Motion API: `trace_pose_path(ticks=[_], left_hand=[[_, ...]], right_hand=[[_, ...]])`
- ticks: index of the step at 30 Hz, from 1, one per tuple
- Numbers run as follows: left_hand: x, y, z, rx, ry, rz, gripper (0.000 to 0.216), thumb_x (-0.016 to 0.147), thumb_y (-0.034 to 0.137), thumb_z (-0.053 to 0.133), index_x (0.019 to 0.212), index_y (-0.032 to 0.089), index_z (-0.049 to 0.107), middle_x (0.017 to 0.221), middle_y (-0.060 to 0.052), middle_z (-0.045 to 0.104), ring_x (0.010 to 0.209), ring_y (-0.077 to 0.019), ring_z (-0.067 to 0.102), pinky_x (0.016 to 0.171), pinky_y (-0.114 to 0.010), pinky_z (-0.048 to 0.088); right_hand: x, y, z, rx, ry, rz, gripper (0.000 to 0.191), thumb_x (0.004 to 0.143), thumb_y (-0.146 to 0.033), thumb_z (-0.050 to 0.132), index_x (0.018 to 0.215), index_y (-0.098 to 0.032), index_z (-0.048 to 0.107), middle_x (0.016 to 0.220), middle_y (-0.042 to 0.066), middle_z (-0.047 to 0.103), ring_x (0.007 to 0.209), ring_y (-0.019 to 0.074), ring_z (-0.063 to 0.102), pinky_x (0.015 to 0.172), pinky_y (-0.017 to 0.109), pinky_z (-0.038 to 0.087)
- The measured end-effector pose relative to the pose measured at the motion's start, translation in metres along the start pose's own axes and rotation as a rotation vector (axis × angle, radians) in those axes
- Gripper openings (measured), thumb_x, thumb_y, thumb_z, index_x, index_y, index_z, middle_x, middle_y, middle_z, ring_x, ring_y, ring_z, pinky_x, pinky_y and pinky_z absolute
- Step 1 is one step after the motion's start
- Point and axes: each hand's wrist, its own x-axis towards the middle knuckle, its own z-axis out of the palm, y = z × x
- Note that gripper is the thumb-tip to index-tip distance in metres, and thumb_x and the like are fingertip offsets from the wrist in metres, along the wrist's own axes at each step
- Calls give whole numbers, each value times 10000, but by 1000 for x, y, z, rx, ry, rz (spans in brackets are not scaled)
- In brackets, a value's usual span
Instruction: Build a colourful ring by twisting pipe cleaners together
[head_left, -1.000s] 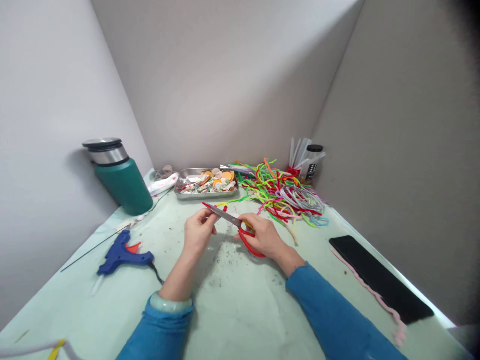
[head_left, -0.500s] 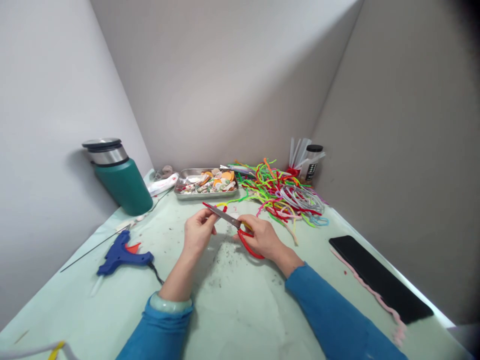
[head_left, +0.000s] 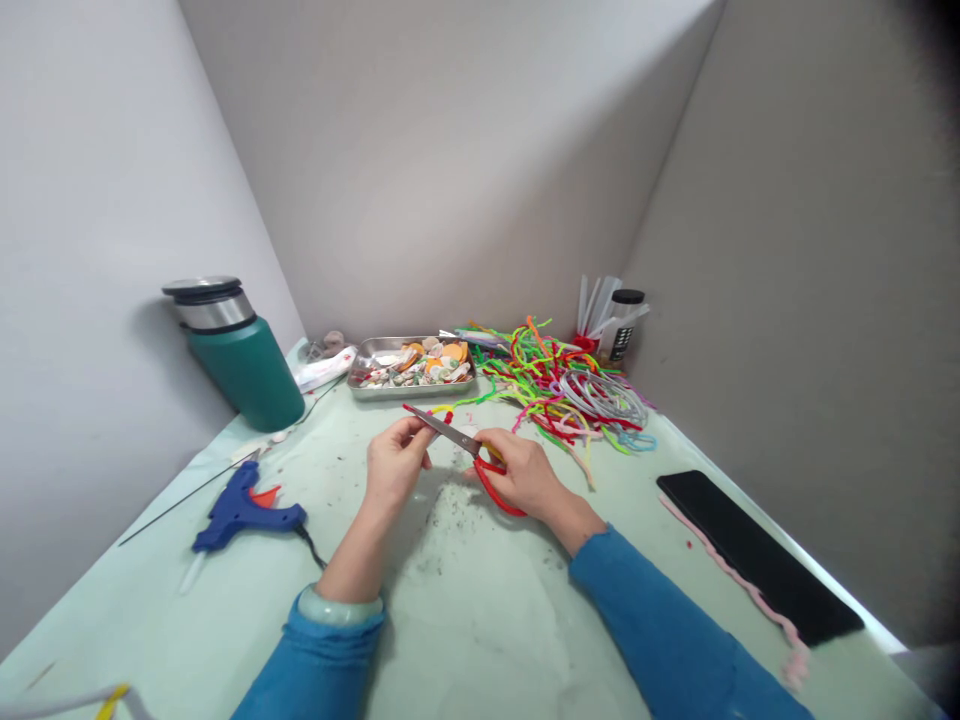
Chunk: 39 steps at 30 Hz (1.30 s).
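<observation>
My right hand (head_left: 521, 470) grips a pair of scissors (head_left: 466, 441) with red and yellow handles. Their grey blades point up and left, reaching over the fingertips of my left hand (head_left: 396, 460). Those fingers are pinched around a small red pipe cleaner (head_left: 449, 417), mostly hidden by the fingers and blades. Red shows at the blade tip and again just right of my fingertips. Beyond the blades lies a thin yellow-green pipe cleaner (head_left: 466, 402) on the table.
Behind my hands stands a metal tray (head_left: 412, 392) of small decorated pieces, beside a tangled pile of pipe cleaners (head_left: 540, 380). A green bottle (head_left: 251, 370) and blue glue gun (head_left: 244, 510) are left; a black phone-like slab (head_left: 757, 555) and pink strand (head_left: 739, 580) lie right.
</observation>
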Motion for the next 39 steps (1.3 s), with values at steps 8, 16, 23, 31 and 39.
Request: trace_pose_path(ticks=[8, 16, 23, 31, 39], left_hand=[[0, -1, 0, 9, 2, 9, 299, 689, 442, 619, 771, 158, 662, 423, 49, 509, 395, -77, 454, 436, -176, 332], [0, 0, -1, 36, 4, 5, 297, 696, 441, 618, 787, 162, 665, 435, 49, 517, 396, -69, 451, 431, -171, 316], [0, -1, -1, 37, 17, 13, 330, 682, 476, 628, 796, 171, 678, 421, 49, 513, 393, -80, 458, 435, -184, 315], [0, -1, 0, 34, 8, 9, 316, 701, 461, 618, 808, 168, 671, 433, 48, 519, 399, -73, 452, 440, -177, 319], [1, -3, 0, 27, 5, 9, 327, 704, 470, 609, 798, 161, 661, 423, 43, 513, 393, -77, 446, 432, -181, 309]], right_hand=[[0, -1, -1, -29, -14, 15, 397, 772, -484, 595, 1049, -202, 554, 1000, 65, 637, 829, 177, 591, 683, 253, 418], [1, 2, 2, -43, -8, 15, 398, 762, -479, 610, 1052, -209, 574, 967, 49, 651, 822, 167, 598, 690, 247, 420], [1, 1, 2, -36, -23, 17, 362, 780, -454, 599, 1050, -214, 577, 998, 58, 652, 867, 177, 602, 722, 248, 418], [1, 2, 2, -40, -18, 8, 335, 785, -441, 600, 1027, -210, 578, 975, 47, 658, 832, 161, 602, 689, 231, 405], [1, -2, 3, -60, -12, 32, 303, 788, -447, 592, 980, -212, 590, 849, 20, 670, 719, 140, 604, 618, 212, 385]])
